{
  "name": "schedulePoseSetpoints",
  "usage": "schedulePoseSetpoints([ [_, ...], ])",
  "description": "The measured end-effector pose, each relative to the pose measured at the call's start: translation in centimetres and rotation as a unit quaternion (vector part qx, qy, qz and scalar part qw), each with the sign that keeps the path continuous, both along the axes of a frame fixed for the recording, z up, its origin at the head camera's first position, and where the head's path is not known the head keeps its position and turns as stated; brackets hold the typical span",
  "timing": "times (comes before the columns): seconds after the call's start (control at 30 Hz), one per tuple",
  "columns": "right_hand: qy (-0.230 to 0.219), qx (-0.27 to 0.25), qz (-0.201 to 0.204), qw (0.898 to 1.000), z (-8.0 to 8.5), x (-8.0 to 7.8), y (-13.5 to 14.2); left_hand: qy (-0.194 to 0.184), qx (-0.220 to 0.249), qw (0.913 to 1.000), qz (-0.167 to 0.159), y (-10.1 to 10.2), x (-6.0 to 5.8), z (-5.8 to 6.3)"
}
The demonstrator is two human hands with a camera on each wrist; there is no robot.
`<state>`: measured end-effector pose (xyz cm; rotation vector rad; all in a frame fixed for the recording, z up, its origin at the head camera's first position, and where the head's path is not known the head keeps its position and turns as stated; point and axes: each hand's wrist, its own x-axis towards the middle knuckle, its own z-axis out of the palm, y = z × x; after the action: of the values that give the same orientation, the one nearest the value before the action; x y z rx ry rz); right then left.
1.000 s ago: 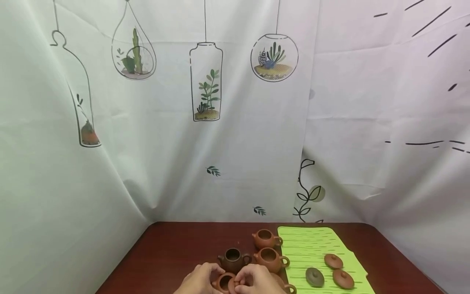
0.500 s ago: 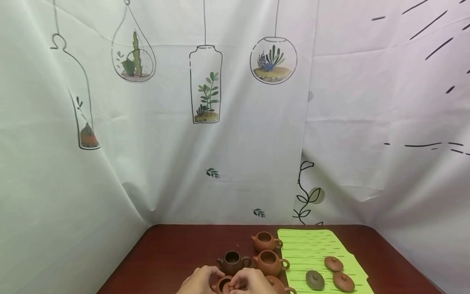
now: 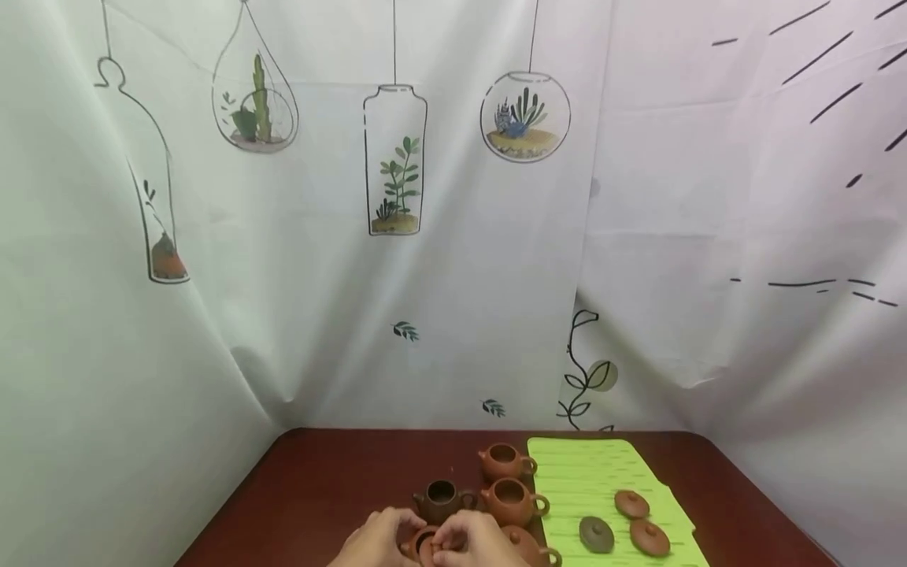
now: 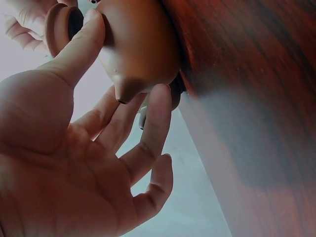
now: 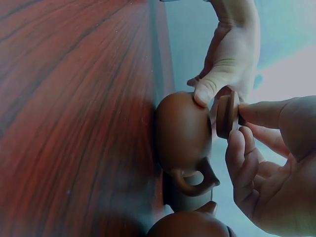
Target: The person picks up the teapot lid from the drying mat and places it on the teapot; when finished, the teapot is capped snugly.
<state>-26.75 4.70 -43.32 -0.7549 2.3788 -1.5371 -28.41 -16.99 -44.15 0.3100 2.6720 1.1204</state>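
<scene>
A reddish-brown clay teapot stands on the table between both hands, its mouth partly uncovered. My left hand holds it from the spout side. In the left wrist view, the thumb presses near the rim while fingertips touch the body below the spout. My right hand pinches a matching round lid by its knob. This lid is tilted over the mouth, and the right wrist view shows it slightly apart from the body. The pot's lower part is hidden by the hands in the head view.
Behind the hands stands a dark lidless teapot. Two reddish lidless teapots and a lidded one line the right. Beyond them lies a green mat bearing a grey lid and two reddish lids.
My right hand has brought the lid slightly left, further over the teapot's mouth. The left hand keeps its hold on the pot. The head view has shifted a little.
</scene>
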Motion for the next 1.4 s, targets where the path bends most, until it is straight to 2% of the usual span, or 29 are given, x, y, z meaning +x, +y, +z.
schedulePoseSetpoints([
  [0.13, 0.016, 0.008, 0.0, 1.0, 0.4, 0.4, -0.5, 0.019, -0.021, 0.9996, -0.002, -0.1, 0.5, 0.5],
  [0.27, 0.062, -0.001, 0.01, 0.998, 1.0, -0.1, -0.6, 0.068, -0.066, 0.9955, -0.004, 0.2, 0.0, 1.5],
  [0.37, 0.092, -0.002, 0.01, 0.996, 1.1, -0.2, -0.6, 0.087, -0.075, 0.9934, -0.004, 0.3, -0.1, 1.9],
  [0.7, 0.103, 0.011, 0.004, 0.995, 1.4, -0.2, -0.9, 0.091, -0.08, 0.9925, -0.008, 0.2, 0.1, 1.8],
  [1.0, 0.12, 0.057, -0.027, 0.991, 1.6, -1.0, -1.1, 0.091, -0.089, 0.9919, -0.005, 0.4, -0.1, 1.9],
  [1.4, 0.13, 0.078, -0.047, 0.987, 1.2, -1.9, -1.5, 0.088, -0.093, 0.9917, -0.006, 0.5, -0.3, 1.9],
])
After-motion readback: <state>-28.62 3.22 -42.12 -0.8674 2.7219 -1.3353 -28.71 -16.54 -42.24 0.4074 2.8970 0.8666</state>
